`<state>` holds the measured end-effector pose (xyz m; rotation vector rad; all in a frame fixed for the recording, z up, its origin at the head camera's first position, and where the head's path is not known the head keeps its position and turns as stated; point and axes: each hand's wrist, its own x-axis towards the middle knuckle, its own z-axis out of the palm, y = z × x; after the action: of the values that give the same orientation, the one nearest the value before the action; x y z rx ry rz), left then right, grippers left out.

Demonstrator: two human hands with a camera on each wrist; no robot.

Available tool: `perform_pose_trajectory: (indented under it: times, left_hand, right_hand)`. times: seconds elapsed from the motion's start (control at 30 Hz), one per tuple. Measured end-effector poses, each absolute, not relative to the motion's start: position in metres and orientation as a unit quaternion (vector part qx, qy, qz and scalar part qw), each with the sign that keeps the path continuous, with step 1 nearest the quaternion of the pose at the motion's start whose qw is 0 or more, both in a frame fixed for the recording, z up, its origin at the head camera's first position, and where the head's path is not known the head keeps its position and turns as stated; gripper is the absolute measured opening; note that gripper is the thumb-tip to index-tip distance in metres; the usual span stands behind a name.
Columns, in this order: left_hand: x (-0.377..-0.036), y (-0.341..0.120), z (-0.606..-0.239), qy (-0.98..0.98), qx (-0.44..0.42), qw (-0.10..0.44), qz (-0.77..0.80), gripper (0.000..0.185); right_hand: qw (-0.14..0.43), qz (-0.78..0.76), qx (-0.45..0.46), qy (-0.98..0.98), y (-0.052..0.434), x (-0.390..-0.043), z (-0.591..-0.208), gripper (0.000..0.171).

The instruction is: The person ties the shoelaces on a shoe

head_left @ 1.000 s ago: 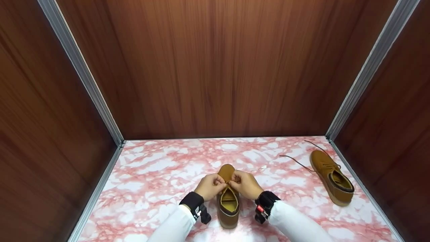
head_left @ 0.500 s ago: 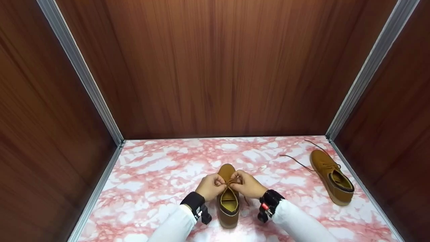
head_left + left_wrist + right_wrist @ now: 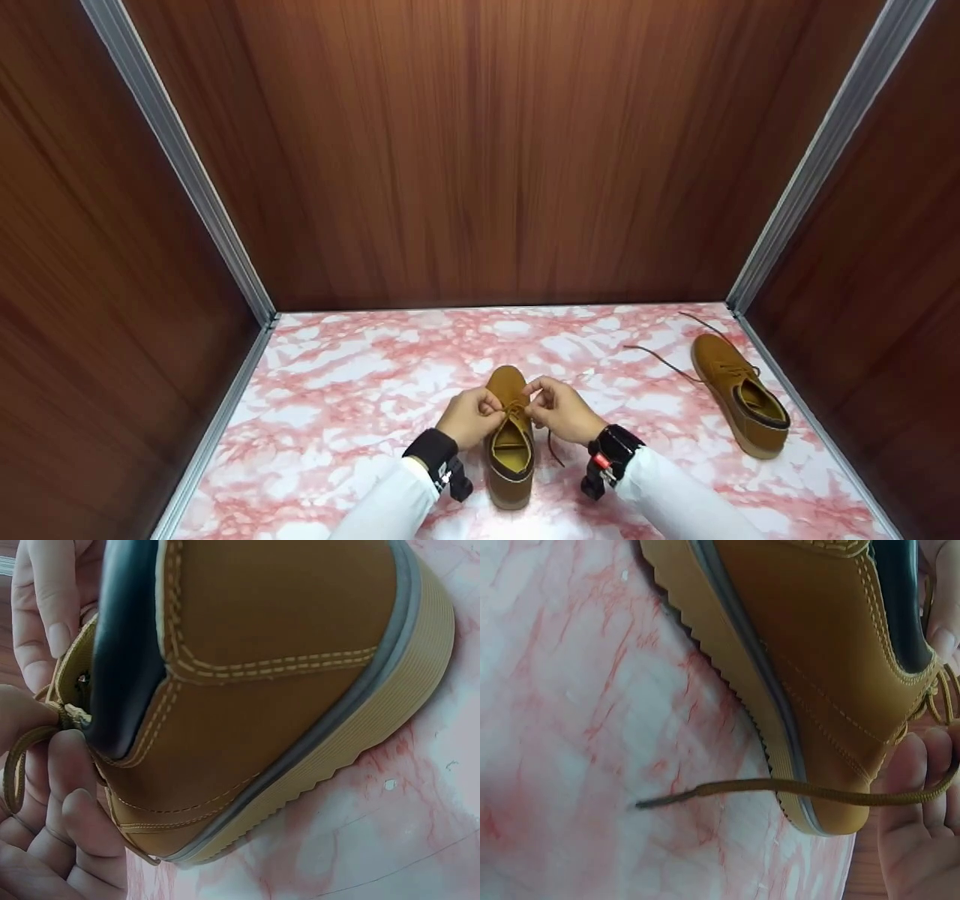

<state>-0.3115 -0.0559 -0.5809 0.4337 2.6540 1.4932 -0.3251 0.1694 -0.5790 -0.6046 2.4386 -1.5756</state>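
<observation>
Pink marble tabletop point(image 3: 360, 390), both hands' grip pinching tan shoe point(image 3: 510, 442) laces point(image 3: 516, 409), right wrist view alone shows loose lace end point(image 3: 705, 791)

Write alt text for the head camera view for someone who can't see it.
Two hands, left hand and right hand, pinch the laces of a tan shoe on a pink marble surface. A second shoe lies unlaced at right.

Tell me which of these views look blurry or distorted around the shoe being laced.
Head view: sharp, wide-angle lens splays the wooden walls. Left wrist view: the shoe is crisp, the left hand soft at the frame edge. Right wrist view: the lace is slightly soft.
</observation>
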Motion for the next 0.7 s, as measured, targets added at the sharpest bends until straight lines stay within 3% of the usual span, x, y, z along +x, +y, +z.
perform_pose_trajectory:
  times: [0.4,0.53,0.7]
  left_hand:
    - [-0.313,-0.056,-0.581,0.868,0.159,0.013,0.470,0.005]
    - [-0.312,-0.056,-0.581,0.866,0.164,0.013,0.472,0.005]
    - [-0.311,-0.058,-0.581,0.864,0.164,0.013,0.476,0.007]
  right_hand:
    - [0.077,-0.533,-0.166,0.826,0.154,-0.326,-0.578,0.019]
    - [0.057,-0.525,-0.152,0.835,0.150,-0.324,-0.579,0.009]
    - [0.015,-0.499,-0.152,0.853,0.149,-0.323,-0.583,0.011]
